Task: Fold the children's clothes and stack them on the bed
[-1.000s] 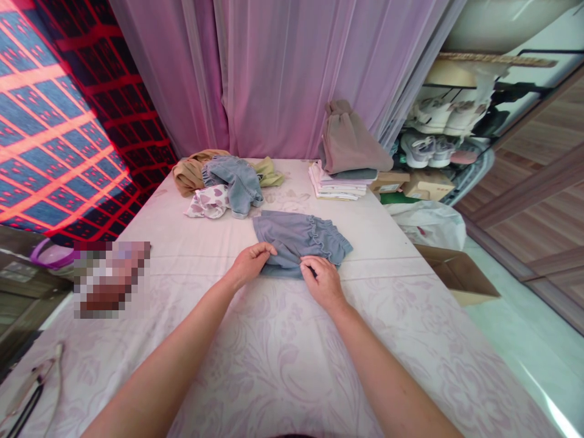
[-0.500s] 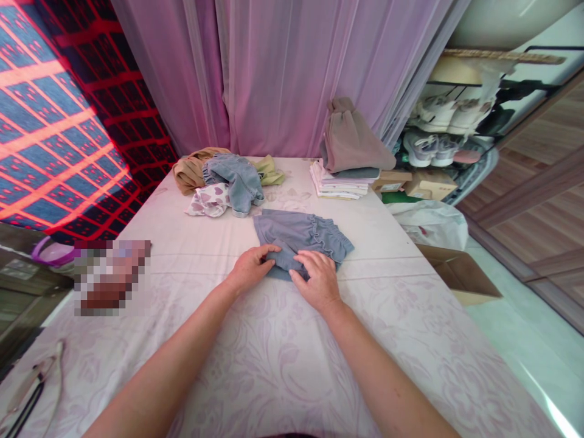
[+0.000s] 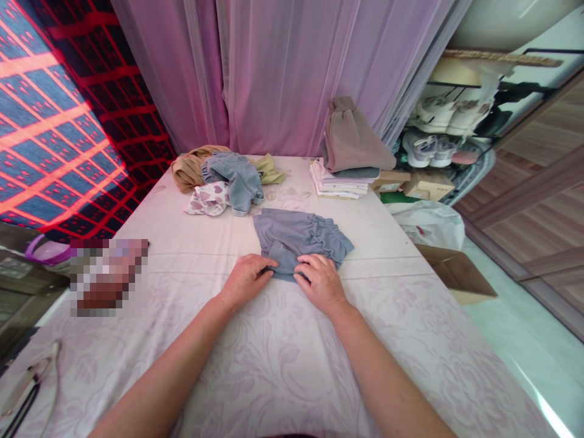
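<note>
Blue-grey pants point(image 3: 292, 228) with a gathered, ruffled elastic waist lie on the patterned bed sheet point(image 3: 283, 377), waist to the right. A part of the cloth is turned over along their near edge. At the near left corner, my left hand point(image 3: 249, 280) pinches the fabric between thumb and fingers. My right hand point(image 3: 322, 283) has its bent fingers on the same near edge, further right, the thumb close to the forefinger. A short stretch of the folded cloth shows between the two hands. The fingertips partly cover the edge.
Behind to the left lies a loose heap with a denim garment point(image 3: 237, 179), a brown garment point(image 3: 191, 167) and a heart-print cloth point(image 3: 207, 199). A folded clothes stack point(image 3: 342, 182) bears brown pants point(image 3: 353, 140). An open cardboard box point(image 3: 456, 274) stands off the right edge.
Both hands have come slightly nearer to me along the cloth. The bunched part between them now lies flatter, turned over at the near edge of the pants.
</note>
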A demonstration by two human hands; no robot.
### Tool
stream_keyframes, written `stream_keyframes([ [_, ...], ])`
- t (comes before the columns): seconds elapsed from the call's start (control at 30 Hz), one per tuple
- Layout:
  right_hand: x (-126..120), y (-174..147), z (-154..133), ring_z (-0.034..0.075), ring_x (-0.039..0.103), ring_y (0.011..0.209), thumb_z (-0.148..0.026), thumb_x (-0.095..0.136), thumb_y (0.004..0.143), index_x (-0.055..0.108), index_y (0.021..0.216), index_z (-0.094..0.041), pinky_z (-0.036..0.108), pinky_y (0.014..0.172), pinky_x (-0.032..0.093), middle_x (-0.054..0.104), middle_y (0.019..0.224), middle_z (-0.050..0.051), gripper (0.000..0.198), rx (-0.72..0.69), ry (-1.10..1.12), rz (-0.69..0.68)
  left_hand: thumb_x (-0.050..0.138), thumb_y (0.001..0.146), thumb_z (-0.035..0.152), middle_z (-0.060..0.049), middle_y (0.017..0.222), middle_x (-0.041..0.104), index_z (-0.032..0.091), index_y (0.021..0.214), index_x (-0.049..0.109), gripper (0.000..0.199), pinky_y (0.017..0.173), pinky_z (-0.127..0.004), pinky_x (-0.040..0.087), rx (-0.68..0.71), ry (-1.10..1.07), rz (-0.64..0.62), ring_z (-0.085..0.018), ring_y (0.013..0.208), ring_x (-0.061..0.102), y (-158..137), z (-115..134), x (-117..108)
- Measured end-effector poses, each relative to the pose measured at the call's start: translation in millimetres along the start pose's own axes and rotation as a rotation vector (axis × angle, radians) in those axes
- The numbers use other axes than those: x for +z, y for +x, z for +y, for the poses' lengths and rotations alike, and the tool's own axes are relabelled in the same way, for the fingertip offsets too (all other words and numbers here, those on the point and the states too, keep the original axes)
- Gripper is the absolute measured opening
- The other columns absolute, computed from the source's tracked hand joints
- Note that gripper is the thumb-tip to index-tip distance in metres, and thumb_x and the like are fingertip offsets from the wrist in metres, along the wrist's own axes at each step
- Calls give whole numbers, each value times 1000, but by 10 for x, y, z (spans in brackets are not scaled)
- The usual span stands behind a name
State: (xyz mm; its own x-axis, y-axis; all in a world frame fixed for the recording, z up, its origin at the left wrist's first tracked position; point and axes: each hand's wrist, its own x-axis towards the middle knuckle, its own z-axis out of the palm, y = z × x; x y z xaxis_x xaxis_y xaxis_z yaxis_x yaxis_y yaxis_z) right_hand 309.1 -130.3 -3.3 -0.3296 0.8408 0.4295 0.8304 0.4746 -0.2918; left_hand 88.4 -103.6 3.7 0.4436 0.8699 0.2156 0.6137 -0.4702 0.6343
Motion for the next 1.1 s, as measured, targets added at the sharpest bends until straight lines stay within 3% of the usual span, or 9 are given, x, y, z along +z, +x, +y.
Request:
stream_keyframes([
  [0.2,-40,-61,51,22,56,105,-20,61,82,68,92,-25,39,88,41,67,111,5,13,13,92,-90,60,78,13,-4,102,71,22,110,65,34,88,-36,44,52,112,-35,-21,96,62,-81,0,-37],
  [0.37,-52,-59,87,23,55,107,-24,64,80,66,104,-24,40,91,41,66,114,6,24,-8,104,-150,59,84,17,-3,99,72,24,108,66,26,85,-37,46,94,269,-16,-20,93,63,-72,-35,0],
  [0.53,-61,-54,96,21,57,101,-18,59,83,68,91,-25,37,85,42,68,108,5,14,-31,108,-119,55,88,19,-5,101,69,23,103,68,20,82,-37,47,199,485,43,-21,92,61,-134,10,0],
  [0.67,-104,-55,65,21,56,102,-14,57,80,67,86,-24,37,86,40,67,108,4,15,-79,111,-154,56,87,16,-8,125,61,21,95,68,16,90,-38,45,292,567,84,-25,115,53,-244,54,-29],
  [0.73,-130,-53,41,21,56,102,-14,58,79,66,83,-24,37,86,39,67,109,4,13,-91,102,-183,53,89,16,-6,128,61,21,94,67,16,92,-39,43,344,597,78,-26,122,49,-292,57,-39],
  [0.83,-164,-58,4,21,57,97,-21,64,79,64,81,-22,36,84,38,69,103,3,2,-85,122,-198,52,91,15,-4,113,69,21,97,66,16,87,-37,42,415,610,46,-22,108,57,-333,41,-43],
  [1.0,-201,-9,8,16,60,80,-29,58,88,63,79,-22,32,77,37,70,81,0,13,-48,141,-143,55,90,16,-2,99,72,20,99,64,14,79,-35,43,399,553,38,-18,88,61,-350,22,-24],
  [1.1,-213,224,62,16,62,81,-27,50,92,66,82,-24,30,77,39,71,82,0,19,10,104,-77,55,89,18,-2,98,71,20,106,64,19,78,-35,43,355,499,36,-18,86,61,-359,21,-7],
])
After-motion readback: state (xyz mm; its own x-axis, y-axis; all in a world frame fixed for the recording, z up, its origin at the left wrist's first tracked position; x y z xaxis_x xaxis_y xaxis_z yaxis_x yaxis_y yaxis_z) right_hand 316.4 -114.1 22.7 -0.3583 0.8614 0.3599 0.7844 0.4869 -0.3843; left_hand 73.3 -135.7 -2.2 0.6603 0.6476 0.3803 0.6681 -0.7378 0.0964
